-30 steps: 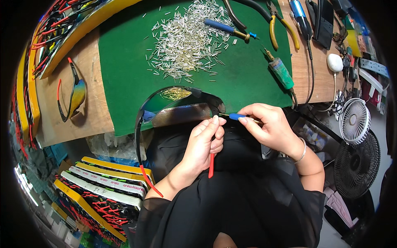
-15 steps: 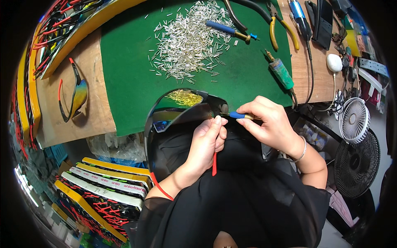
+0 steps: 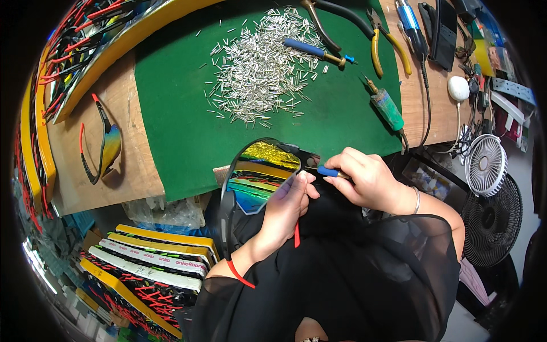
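Black sunglasses (image 3: pixel 227 219), red-tipped: pinched in left hand (image 3: pixel 288 205), mirrored lens (image 3: pixel 259 178) toward eleven o'clock. Blue-handled tool (image 3: pixel 329 171): fingertip grip, right hand (image 3: pixel 367 181), two o'clock from left; tip contact unclear. Advisable: sunglasses braced, tool straight. Metal pins (image 3: pixel 262 74): heap, twelve o'clock.

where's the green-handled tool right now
In the head view, the green-handled tool lies right of centre, near the green mat's right edge, between the yellow-handled pliers above it and the right hand below.
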Available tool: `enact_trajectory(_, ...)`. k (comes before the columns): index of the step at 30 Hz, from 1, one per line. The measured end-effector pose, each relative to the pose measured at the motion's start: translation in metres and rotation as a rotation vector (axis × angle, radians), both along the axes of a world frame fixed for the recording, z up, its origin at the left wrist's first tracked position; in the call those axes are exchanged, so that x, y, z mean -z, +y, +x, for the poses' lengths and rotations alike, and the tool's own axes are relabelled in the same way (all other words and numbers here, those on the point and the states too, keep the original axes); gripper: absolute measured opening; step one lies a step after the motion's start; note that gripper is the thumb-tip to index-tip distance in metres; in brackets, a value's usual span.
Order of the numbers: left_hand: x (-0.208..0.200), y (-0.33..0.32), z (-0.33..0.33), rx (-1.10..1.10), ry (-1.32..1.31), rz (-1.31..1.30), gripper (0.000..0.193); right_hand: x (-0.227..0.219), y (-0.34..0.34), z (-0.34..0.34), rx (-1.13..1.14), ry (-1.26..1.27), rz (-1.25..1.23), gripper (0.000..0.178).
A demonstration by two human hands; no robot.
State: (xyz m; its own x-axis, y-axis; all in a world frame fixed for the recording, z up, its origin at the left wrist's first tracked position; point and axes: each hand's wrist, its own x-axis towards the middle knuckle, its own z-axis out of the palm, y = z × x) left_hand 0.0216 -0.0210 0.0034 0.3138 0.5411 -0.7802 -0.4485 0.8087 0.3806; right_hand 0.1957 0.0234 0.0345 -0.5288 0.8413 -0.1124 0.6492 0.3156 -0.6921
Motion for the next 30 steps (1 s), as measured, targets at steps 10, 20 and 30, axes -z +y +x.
enact_trajectory(10,0.006,-0.003,-0.003,-0.035,-0.079,-0.062,0.025,0.005,-0.001,0.001,-0.087,0.0,0.093,0.023)
enact_trajectory(20,0.008,-0.002,-0.008,-0.075,-0.173,-0.166,0.023,0.015,-0.004,0.001,-0.023,0.111,0.082,0.026)
enact_trajectory(30,0.016,-0.007,-0.01,-0.061,-0.175,-0.215,0.025,0.008,-0.012,-0.005,0.203,0.147,-0.16,0.02)
